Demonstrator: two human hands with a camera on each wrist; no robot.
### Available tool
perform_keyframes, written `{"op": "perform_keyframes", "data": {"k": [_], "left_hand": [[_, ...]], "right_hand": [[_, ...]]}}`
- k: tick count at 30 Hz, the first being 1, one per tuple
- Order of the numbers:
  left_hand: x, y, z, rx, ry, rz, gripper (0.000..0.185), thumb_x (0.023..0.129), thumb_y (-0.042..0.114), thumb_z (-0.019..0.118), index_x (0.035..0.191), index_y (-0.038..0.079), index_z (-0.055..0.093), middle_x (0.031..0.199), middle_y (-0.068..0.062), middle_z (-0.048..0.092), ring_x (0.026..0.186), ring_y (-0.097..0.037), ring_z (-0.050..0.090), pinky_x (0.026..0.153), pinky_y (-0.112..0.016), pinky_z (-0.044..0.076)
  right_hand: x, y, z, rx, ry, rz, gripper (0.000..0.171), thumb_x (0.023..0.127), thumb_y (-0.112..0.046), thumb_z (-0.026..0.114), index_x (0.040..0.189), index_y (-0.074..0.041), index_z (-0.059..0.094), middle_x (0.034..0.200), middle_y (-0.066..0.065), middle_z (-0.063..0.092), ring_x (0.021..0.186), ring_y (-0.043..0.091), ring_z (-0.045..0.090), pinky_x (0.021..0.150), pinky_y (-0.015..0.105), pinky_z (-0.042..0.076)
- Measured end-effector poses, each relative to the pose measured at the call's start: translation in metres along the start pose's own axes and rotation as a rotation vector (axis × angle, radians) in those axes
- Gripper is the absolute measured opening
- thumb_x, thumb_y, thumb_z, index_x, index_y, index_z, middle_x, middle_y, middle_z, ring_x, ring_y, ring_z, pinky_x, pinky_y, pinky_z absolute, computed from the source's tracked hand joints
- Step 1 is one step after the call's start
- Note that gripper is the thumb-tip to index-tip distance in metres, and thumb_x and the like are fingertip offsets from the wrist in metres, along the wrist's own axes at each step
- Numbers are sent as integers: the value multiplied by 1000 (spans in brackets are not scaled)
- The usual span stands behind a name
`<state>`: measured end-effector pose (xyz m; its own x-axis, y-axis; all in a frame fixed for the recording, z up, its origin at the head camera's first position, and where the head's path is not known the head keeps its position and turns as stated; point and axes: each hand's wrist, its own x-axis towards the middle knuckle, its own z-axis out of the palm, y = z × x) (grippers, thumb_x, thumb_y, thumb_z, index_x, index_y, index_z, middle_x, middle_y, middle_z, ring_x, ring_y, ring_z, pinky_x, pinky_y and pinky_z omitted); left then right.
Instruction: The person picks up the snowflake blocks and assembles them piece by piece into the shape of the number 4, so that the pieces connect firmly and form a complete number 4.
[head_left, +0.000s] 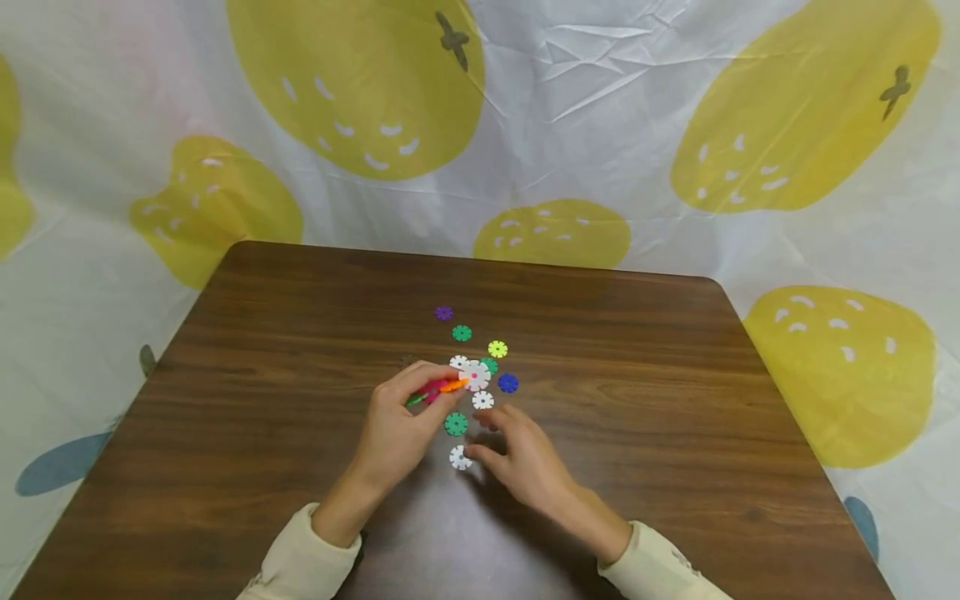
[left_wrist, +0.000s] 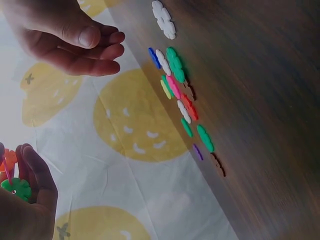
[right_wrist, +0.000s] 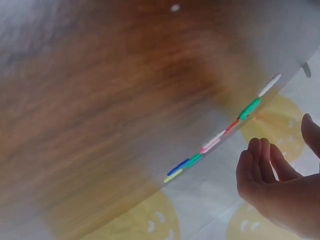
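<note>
Small cluster of joined discs [head_left: 438, 389], orange, pink and green, pinched in the left hand [head_left: 397, 429], lifted just off the table [head_left: 637, 358], probably so another piece can slot on. Its orange tip touches or overlaps the big white disc [head_left: 475, 375]; hard to tell which. Right hand [head_left: 525, 462] holds nothing, fingers loosely bent, hovering just beside a green disc [head_left: 455, 424] and a white disc [head_left: 460, 457]. Loose discs lie scattered beyond, the farthest a purple disc [head_left: 443, 313].

Joined cluster of orange, pink and green notched discs [head_left: 438, 388], pinched in left hand [head_left: 397, 429]. Loose white disc [head_left: 460, 457] lies flat beside right hand [head_left: 525, 462].
</note>
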<state>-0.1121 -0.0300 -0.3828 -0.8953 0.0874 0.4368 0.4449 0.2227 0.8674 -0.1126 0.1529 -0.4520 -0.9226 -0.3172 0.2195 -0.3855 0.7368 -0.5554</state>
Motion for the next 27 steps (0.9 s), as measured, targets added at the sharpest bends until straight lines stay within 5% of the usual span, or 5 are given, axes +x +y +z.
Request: {"op": "perform_keyframes", "data": {"k": [5, 11, 20, 27], "left_hand": [[0, -18, 4, 2, 2, 13, 20, 79, 17, 71, 99, 21, 68, 93, 8, 66, 86, -7, 61, 75, -19, 50], [1, -21, 4, 7, 9, 25, 20, 80, 20, 71, 99, 22, 68, 92, 9, 66, 86, -6, 61, 75, -19, 50], [2, 14, -4, 3, -9, -12, 19, 80, 12, 70, 99, 9, 69, 92, -2, 68, 86, -12, 62, 75, -21, 51], [0, 15, -4, -16, -15, -29, 19, 80, 12, 69, 99, 9, 68, 93, -2, 67, 87, -13, 62, 76, -20, 51]], "right_hand": [[-1, 0, 2, -8, -14, -5, 42, 77, -35, 71, 112, -12, 63, 104, -1, 64, 96, 9, 57, 84, 30, 48], [-1, 1, 3, -22, -39, -3, 39, 77, -32, 72, 111, -14, 63, 106, -4, 63, 99, 10, 56, 87, 31, 48], [1, 1, 5, -38, -83, 1, 36, 78, -32, 71, 110, -17, 63, 106, -2, 62, 97, 9, 55, 85, 31, 48], [-2, 1, 10, -89, -101, -14, 40, 77, -32, 71, 111, -14, 63, 105, 0, 61, 93, 11, 55, 79, 30, 49]]}}
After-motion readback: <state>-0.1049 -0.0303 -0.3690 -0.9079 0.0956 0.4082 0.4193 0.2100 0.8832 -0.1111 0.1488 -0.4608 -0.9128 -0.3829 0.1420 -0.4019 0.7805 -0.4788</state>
